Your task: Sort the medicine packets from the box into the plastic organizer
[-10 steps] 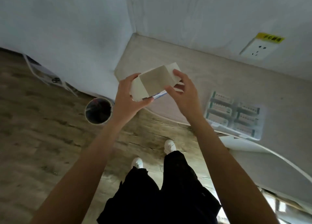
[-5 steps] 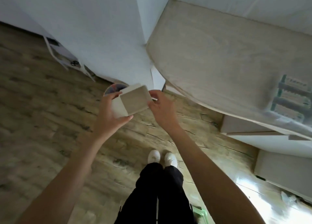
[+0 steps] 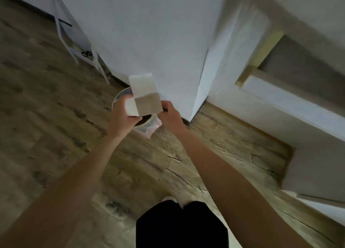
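Head view: both hands are out over the floor, away from the counter.
Box (image 3: 144,100): cardboard, flap open and standing up on its far side, held directly above the waste bin (image 3: 143,125).
Left hand (image 3: 124,117): fingers curled round the box's near-left end, carrying it.
Right hand (image 3: 170,115): fingertips pinching the box's right edge, just beside the left-hand grip.
Change: a second ago the box was over the counter, the filled plastic organizer to the right of the grip; now the organizer is out of frame and the bin sits under the box.
Meaning: sorting looks finished; my read is the emptied box is about to be binned.
Contents: cannot tell whether anything remains inside.
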### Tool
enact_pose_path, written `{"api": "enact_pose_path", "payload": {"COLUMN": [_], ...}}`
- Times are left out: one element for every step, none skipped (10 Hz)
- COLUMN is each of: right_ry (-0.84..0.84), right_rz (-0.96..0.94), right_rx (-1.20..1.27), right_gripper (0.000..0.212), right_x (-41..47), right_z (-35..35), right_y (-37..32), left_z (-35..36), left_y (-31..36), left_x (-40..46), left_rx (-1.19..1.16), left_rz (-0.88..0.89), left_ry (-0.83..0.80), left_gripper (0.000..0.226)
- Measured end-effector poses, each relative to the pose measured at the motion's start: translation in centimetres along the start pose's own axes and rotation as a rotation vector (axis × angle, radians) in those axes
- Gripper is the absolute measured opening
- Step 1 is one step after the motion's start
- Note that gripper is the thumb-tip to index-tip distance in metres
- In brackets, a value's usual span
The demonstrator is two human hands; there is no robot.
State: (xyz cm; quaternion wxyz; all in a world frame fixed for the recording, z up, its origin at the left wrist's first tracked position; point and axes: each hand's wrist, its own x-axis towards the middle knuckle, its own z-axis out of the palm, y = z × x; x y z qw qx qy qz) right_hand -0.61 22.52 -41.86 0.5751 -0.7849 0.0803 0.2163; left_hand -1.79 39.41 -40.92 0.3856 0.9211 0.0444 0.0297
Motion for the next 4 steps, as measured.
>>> {"api": "enact_pose_path", "payload": {"right_ry": [-0.092,-0.182,-0.217,-0.129], "right_rz": [-0.040,0.063,0.024,-0.052], "right_rx": [0.004,-0.017,-0.228,-0.334], "right_gripper": [0.055,0.066,0.068,0.052], "right_x": [4.4,7.0,8.9,8.8], "right_z": [2.2,3.7,3.8,3.0], "right_y": [1.7,2.9,3.5,2.8], "left_z": [2.3,3.5,3.9,3.9], "left_y": [-5.1,-9.0,-10.0,-8.1], "left_x": [2.0,3.2,4.0,3.5], "left_rx": [-0.063,-0.148,-0.116,0.038], "left_rz": [-0.089,-0.198,-0.274,-0.251], "left_ry": [0.061,0.005,-0.105,-0.125], "left_gripper": [0.076,0.089,0.091,0.061]}}
